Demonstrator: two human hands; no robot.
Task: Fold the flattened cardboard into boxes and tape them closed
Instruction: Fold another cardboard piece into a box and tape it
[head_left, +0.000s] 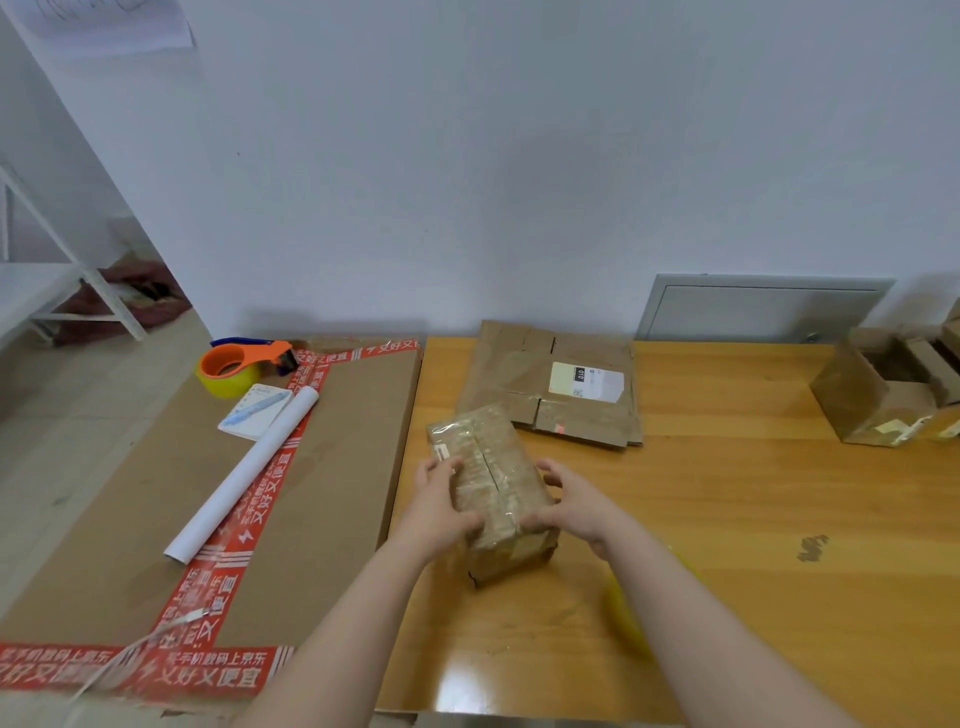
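A small brown cardboard box (493, 483), its top flaps covered in clear tape, stands on the wooden table (727, 519) in front of me. My left hand (441, 506) grips its left side, thumb on top near the front. My right hand (576, 501) holds its right side with curled fingers. Behind the box lies a stack of flattened cardboard (556, 384) with a white label. An orange tape dispenser (241, 364) with a yellowish roll sits at the back left.
A large flat carton (322, 467) with red printed tape lies left of the table, carrying a white paper roll (244, 473), a notepad with a blue pen (254, 408). An open-topped box (883, 389) stands at the far right. A wall runs behind.
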